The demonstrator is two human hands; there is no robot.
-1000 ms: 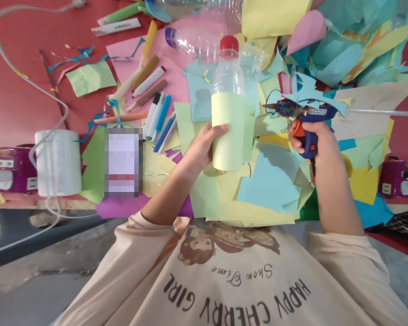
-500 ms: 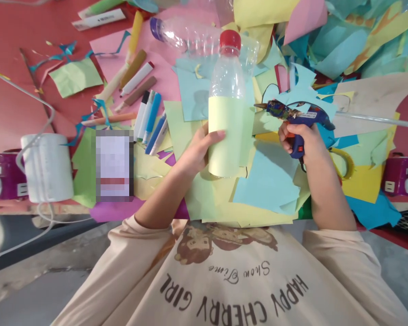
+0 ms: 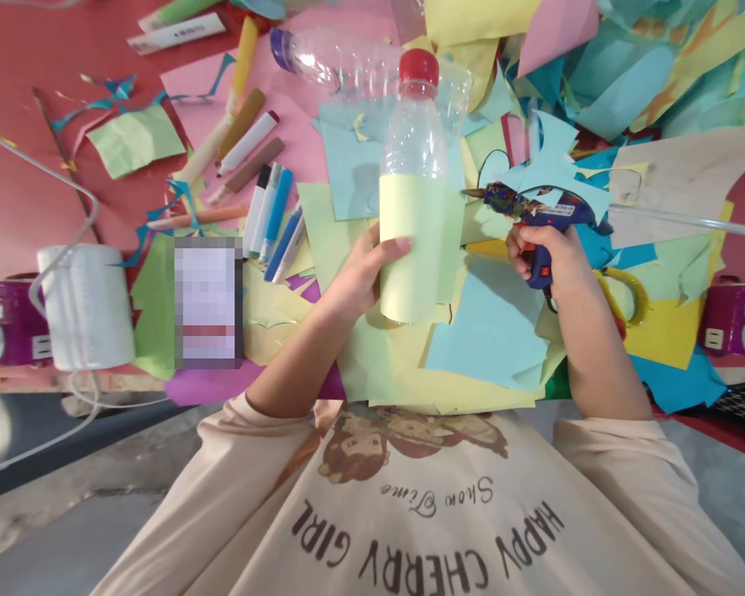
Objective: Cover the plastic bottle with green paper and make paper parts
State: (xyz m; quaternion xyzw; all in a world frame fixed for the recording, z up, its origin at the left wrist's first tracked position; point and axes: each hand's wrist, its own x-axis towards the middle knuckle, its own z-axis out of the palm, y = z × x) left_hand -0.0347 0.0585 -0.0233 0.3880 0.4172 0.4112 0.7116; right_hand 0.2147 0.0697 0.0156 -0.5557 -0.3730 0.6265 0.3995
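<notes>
My left hand (image 3: 372, 269) is closed around the lower part of a clear plastic bottle (image 3: 413, 136) with a red cap. Pale yellow-green paper (image 3: 410, 265) wraps the bottle's lower half, and my thumb lies across it. A blue hot glue gun (image 3: 555, 213) is gripped in my right hand (image 3: 543, 248), fingers curled round its handle. Its nozzle points left at the bottle, a short gap away from the paper. A clear glue stick (image 3: 683, 218) extends from the gun's rear. Light blue paper (image 3: 487, 323) lies under and between my hands.
Behind the wrapped bottle lies another clear bottle (image 3: 335, 62) with a purple cap. Several markers (image 3: 276, 211) and a phone-like blurred device (image 3: 204, 302) are at left, near a white cylindrical object (image 3: 87, 306). Yellow tape (image 3: 627, 298) sits by my right wrist. Paper scraps (image 3: 646, 74) pile up at back right.
Almost nothing differs. The bottle and the glue gun appear very slightly further left and up in the view, along with the surroundings; both hands keep their holds.
</notes>
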